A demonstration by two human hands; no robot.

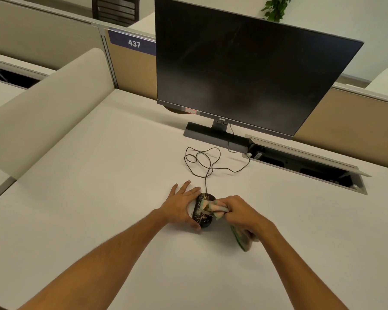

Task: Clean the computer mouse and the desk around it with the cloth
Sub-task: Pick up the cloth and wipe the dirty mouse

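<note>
Wiping seems half done: the right grip [244,214], clamped on the cloth [217,210], rubs the speckled mouse [199,217], and the flat, straight-fingered left grip [179,204] steadies it.

An open-plan office: a pale desk [99,175] is fenced by low fabric partitions [43,104], the far one carrying a seat-number plate [134,43] (it reads 437). A dark monitor [244,74] stands at the far edge, a wired mouse [198,214] lies near, a cable hatch [305,162] opens on the right, and a mesh chair [114,7] sits beyond.
</note>
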